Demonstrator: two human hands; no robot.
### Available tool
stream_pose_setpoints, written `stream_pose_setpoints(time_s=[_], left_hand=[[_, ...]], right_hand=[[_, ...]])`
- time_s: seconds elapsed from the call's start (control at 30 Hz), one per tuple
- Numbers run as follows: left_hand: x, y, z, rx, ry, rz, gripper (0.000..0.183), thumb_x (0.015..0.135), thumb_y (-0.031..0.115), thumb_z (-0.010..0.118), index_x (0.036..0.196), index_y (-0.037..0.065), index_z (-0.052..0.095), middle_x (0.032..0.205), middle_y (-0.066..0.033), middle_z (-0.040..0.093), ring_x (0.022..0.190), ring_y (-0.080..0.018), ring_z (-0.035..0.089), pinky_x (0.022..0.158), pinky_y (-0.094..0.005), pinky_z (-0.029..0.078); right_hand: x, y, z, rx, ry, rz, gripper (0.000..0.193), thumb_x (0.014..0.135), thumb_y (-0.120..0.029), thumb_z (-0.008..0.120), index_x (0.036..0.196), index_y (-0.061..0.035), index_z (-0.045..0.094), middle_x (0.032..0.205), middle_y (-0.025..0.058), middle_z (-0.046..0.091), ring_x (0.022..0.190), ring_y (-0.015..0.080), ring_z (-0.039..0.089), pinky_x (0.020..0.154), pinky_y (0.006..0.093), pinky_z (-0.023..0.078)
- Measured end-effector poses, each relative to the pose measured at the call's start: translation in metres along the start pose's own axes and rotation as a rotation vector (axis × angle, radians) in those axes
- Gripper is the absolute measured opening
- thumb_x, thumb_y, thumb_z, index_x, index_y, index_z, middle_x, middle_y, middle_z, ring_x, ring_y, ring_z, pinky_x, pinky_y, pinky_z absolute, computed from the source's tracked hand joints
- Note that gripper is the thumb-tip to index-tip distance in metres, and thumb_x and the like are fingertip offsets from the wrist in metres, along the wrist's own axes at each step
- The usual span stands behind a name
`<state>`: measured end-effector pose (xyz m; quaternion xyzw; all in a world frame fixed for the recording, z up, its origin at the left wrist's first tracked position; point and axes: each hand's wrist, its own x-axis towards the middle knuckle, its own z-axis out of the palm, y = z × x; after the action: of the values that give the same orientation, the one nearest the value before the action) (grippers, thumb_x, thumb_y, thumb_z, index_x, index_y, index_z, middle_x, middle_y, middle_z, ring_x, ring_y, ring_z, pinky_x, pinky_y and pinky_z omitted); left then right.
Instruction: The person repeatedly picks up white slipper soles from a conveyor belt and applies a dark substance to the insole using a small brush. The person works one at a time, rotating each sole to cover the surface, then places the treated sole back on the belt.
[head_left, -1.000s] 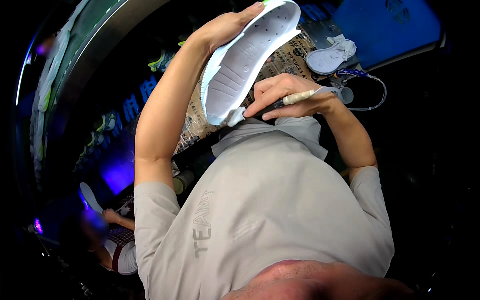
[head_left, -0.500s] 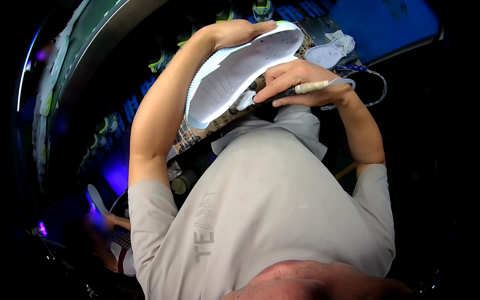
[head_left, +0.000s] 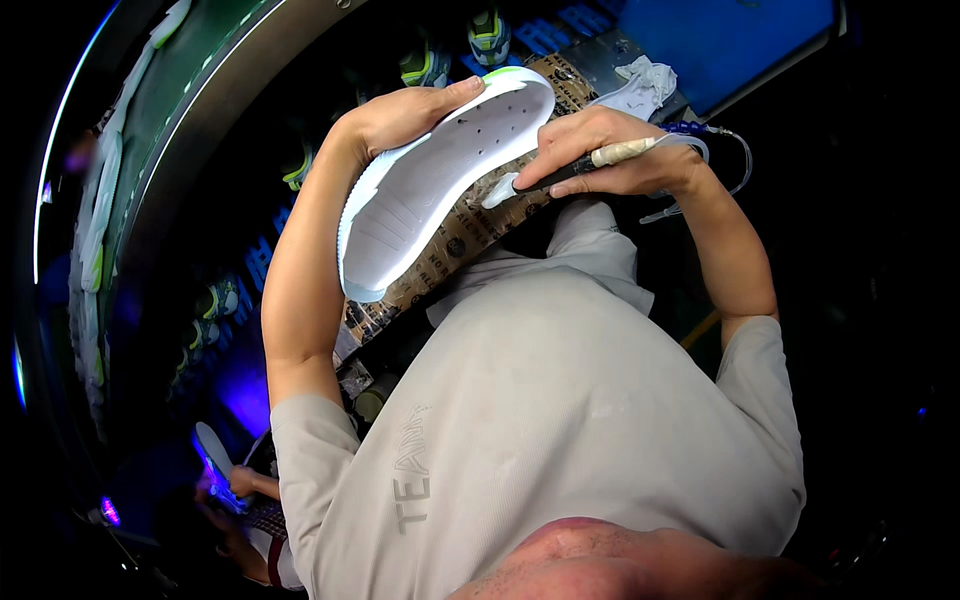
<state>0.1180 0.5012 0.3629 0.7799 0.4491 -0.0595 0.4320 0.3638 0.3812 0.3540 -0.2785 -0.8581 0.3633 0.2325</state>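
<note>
You wore a pale grey-beige shirt (head_left: 580, 400) of soft, slightly creased fabric, with short, wide sleeves (head_left: 312, 440). Darker grey block lettering (head_left: 412, 485) ran along its left side. Your lower clothing (head_left: 595, 240) was similarly pale, and your hands (head_left: 415, 115) were bare.

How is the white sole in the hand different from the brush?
The sole is wide; the brush is narrow. The sole is mostly white with some green; the brush has a black and cream handle. The left hand holds the sole, the right hand the brush. Both have white parts.
</note>
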Motion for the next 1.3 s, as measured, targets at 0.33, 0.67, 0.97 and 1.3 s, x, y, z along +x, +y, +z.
stream_pose_setpoints(time_s=[0.33,0.67,0.97,1.3], left_hand=[[-0.016,-0.011,-0.010,-0.037,0.052,-0.024,0.090,0.089,0.082,0.036,0.130,0.008,0.067,0.124,-0.0239,0.066,0.116,-0.0350,0.064,0.098,-0.0422,0.050],[-0.038,0.009,-0.064,-0.600,0.423,0.342,0.065,0.102,0.056,0.041,0.130,0.002,0.063,0.120,-0.0249,0.066,0.109,-0.0309,0.067,0.096,-0.0415,0.053],[0.032,-0.060,-0.313,-0.246,1.525,0.029,0.039,0.092,0.025,0.053,0.107,-0.008,0.067,0.110,-0.0266,0.070,0.108,-0.0387,0.068,0.093,-0.0434,0.053],[0.067,-0.127,-0.424,0.752,1.107,-0.732,0.082,0.086,0.045,0.057,0.148,-0.005,0.037,0.134,-0.0275,0.058,0.127,-0.0380,0.057,0.110,-0.0402,0.040]], right_hand=[[0.003,0.014,-0.018,-0.229,0.183,-0.060,0.032,0.083,-0.011,0.075,0.115,-0.0084,0.074,0.092,0.0088,0.069,0.085,0.0237,0.065,0.077,0.0365,0.053],[-0.030,-0.007,-0.037,0.281,0.535,-0.242,0.041,0.084,-0.027,0.077,0.113,0.0016,0.073,0.082,0.0075,0.066,0.071,0.0138,0.051,0.063,0.0289,0.039],[-0.061,0.018,0.006,0.597,0.590,-0.003,0.039,0.088,-0.019,0.072,0.116,0.0070,0.068,0.093,0.0103,0.066,0.081,0.0147,0.057,0.074,0.0262,0.044],[-0.068,0.086,0.009,0.709,0.771,0.130,0.034,0.086,-0.019,0.076,0.109,0.0051,0.071,0.088,0.0089,0.064,0.074,0.0128,0.056,0.066,0.0247,0.043]])
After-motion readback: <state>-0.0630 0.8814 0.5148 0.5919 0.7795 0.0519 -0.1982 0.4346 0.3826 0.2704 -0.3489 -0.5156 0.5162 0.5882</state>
